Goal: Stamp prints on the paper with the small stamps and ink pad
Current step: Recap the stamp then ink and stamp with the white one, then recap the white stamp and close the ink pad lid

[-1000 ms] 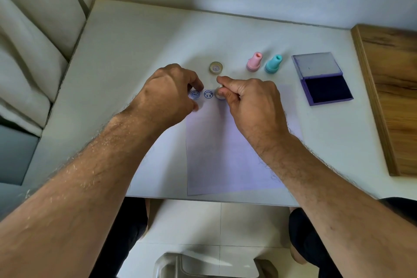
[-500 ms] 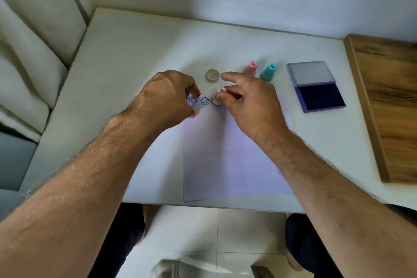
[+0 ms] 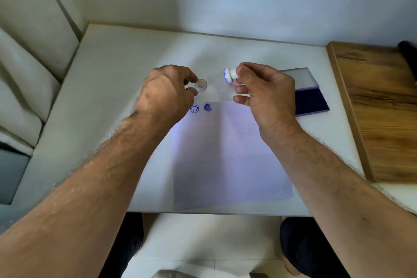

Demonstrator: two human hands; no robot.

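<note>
I am looking down on a white table (image 3: 94,101) with the paper (image 3: 230,156) lying nearest me, its far edge carrying two blue prints: a smiley (image 3: 194,109) and, at its 3 o'clock, a solid heart-like mark (image 3: 207,107). Just beyond the prints, at the paper's 11 o'clock, my left hand (image 3: 167,95) is closing thumb and forefinger round a small clear cap (image 3: 200,84) resting on the table, pinching its rim. At the paper's 1 o'clock my right hand (image 3: 264,95) is gripping a small white stamp (image 3: 230,75) clear of the table, fingers curled about its body, its blue-inked face turned toward 9 o'clock. Farther out, at 3 o'clock of that hand, the ink pad (image 3: 312,102) is lying open, its lid (image 3: 300,78) folded back toward 12 o'clock; a wooden board (image 3: 379,106) is sitting beyond it. I judge the step in hand to be capping the used stamp: I should be holding the cap level, bringing the inked face squarely to it, and keeping my fingertips off the wet ink so no smear reaches the paper. Other stamps are hidden behind my right hand, if present.
</note>
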